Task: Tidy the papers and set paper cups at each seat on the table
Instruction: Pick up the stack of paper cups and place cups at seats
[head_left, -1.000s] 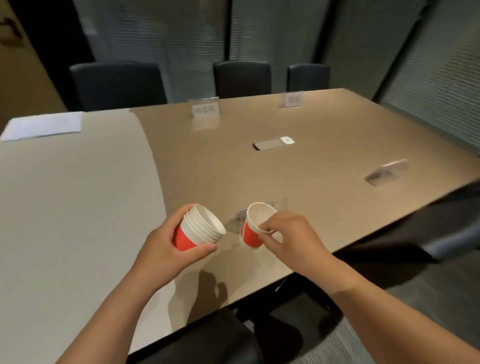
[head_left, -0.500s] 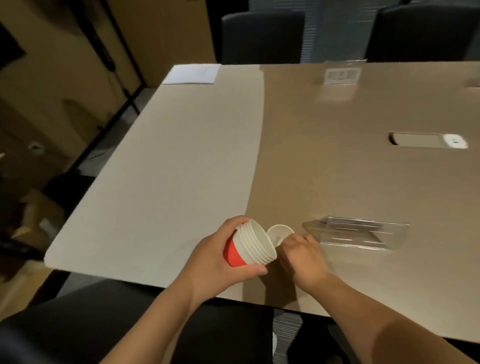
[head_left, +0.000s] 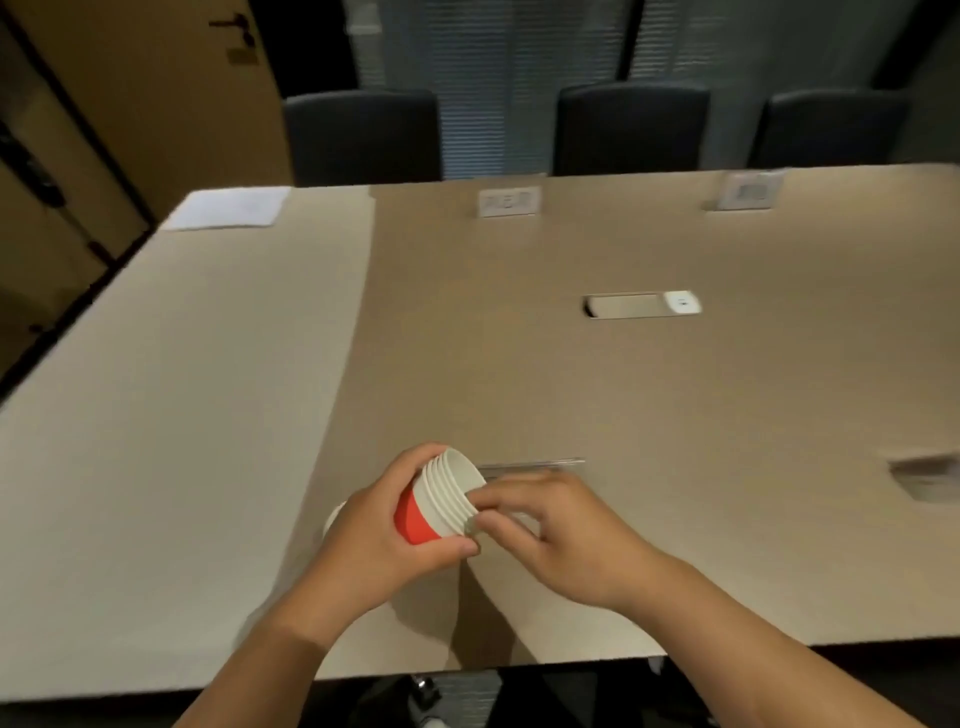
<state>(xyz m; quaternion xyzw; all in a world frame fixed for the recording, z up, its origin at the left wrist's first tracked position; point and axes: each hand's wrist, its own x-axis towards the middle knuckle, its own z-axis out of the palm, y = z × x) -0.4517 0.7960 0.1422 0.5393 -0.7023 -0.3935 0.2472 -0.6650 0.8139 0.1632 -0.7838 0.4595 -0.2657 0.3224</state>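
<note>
The stack of paper cups (head_left: 441, 501), red at the base with white nested rims and tipped mouth-rightward, sits above the counter (head_left: 208, 441) near its near edge, wrapped in the left hand (head_left: 384, 540) while the right hand (head_left: 545, 530) pinches at the outermost rim. To free one cup cleanly, the fingertips should catch only that top rim and pull straight along the stack's axis, the left hand gripping low. The papers (head_left: 228, 208) lie at the far left corner, by a name card (head_left: 509, 201)
</note>
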